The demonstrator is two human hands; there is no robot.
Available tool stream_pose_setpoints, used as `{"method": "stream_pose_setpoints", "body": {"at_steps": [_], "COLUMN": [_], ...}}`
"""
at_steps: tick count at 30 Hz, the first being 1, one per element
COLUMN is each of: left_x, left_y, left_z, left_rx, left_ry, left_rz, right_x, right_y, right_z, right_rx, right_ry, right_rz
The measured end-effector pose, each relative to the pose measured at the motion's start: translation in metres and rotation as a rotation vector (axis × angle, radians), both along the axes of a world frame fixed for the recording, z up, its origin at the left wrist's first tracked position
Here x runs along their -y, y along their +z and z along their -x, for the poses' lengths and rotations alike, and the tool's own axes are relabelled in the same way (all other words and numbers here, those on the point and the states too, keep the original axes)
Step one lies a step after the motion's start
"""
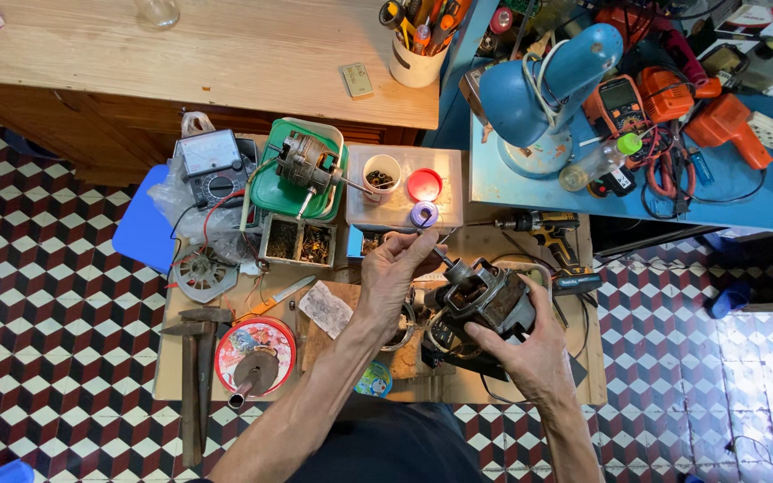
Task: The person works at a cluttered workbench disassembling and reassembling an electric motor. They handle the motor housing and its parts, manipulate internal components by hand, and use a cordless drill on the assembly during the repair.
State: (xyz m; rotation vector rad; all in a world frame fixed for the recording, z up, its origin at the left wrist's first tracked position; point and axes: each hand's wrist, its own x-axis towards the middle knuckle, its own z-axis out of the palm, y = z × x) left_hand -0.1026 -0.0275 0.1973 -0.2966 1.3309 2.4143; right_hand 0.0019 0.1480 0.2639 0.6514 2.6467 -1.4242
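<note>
Right grip [530, 353] under motor [485, 300], left hand [395, 268] beside

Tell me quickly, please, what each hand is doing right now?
Left hand: closed, pinching the motor's shaft.
Right hand: closed around the grey motor, holding it.

The right hand [530, 353] covers the underside of the grey motor [485, 300], so I cannot see how much casing lies beneath the palm. The left hand [395, 268] pinches something at its fingertips, too small to make out. The contents of the white cup [381, 174] are a dark blur. The glass jar [156, 11] is cut off by the top edge.
</note>
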Motion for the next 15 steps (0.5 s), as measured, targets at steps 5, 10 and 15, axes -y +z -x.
{"method": "stream_pose_setpoints", "body": {"at_steps": [5, 10, 15], "left_x": [0.0026, 0.0031, -0.0040], "left_y": [-0.0006, 0.0011, -0.0010], "left_z": [-0.0029, -0.0058, -0.0099], "left_rx": [-0.006, -0.054, -0.051], "left_ry": [-0.030, -0.101, -0.085], "left_rz": [-0.099, -0.168, -0.213], "right_x": [0.0016, -0.0035, -0.0052], "right_y": [0.0012, -0.0006, -0.0016], "right_z": [0.0012, 0.0029, 0.0011], "right_rx": [-0.022, -0.026, 0.001], "right_ry": [0.014, 0.036, 0.019], "right_rz": [0.016, 0.037, 0.020]}}
